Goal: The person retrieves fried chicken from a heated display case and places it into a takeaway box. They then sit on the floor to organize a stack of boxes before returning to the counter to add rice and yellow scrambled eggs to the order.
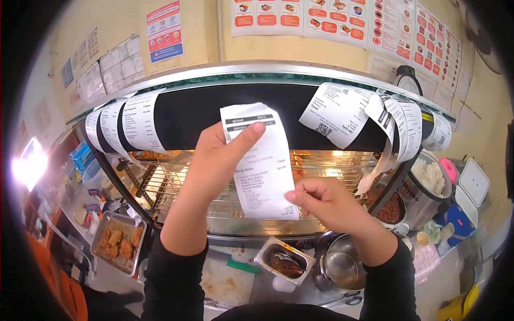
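Observation:
A printed paper order slip (267, 168) hangs upright before me, in front of the black top panel of a lit glass food warmer (241, 90). My left hand (219, 160) grips its upper left part, thumb across the front. At its lower right edge, my right hand (329, 200) pinches the paper between thumb and fingers. More printed slips (140, 120) are stuck along the panel on the left. On the right hang further slips (339, 114), some overlapping and curled. Wire racks (176, 188) with food show behind the warmer's glass, partly hidden by my hands and the slip.
Below the warmer lie a cutting board (227, 281), a green-handled knife (243, 266), a metal container of dark sauce (285, 263), a steel pot (341, 263) and scissors (347, 300). A tray of fried pieces (118, 242) is left; a rice cooker (425, 192) stands right. Someone's orange clothing (56, 277) shows lower left.

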The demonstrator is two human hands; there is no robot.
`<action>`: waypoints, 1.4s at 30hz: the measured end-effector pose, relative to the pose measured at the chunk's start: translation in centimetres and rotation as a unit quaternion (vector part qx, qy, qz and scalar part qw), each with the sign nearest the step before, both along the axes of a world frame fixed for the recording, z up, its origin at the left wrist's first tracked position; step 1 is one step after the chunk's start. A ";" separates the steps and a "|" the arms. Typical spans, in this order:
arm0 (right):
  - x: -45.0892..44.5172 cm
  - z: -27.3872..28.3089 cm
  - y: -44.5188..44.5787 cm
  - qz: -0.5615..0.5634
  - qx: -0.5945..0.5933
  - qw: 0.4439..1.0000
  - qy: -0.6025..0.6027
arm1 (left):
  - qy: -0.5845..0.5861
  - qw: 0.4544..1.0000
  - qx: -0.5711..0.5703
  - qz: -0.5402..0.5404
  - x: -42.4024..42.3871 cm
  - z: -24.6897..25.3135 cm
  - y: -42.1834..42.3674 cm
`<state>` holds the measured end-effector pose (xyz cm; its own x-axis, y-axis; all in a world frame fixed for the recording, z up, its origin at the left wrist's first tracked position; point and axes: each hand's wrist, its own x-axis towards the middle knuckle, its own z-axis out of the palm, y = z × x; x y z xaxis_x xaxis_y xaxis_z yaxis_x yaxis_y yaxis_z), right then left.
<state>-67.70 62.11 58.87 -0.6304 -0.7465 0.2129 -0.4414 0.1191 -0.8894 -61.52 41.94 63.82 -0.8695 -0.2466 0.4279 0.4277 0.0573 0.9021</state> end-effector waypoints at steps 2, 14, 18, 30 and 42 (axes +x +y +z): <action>0.7 0.4 0.3 -0.016 0.032 0.999 0.024 | 0.017 0.998 0.055 -0.018 -0.6 -0.6 -0.5; 0.8 9.7 1.0 -0.381 -0.039 0.574 0.724 | 0.039 0.995 0.062 -0.061 1.0 -0.5 -1.3; -2.1 10.9 -0.5 -0.456 0.142 0.561 0.676 | 0.033 0.994 0.059 -0.086 2.2 -0.2 -1.3; 0.1 10.2 -11.3 -0.274 0.035 0.724 0.633 | 0.278 0.925 -0.152 0.211 6.2 -0.5 -5.2; -0.9 11.0 -3.3 -0.236 -0.242 0.706 0.623 | 0.271 0.766 -0.485 0.324 -0.2 3.3 -4.9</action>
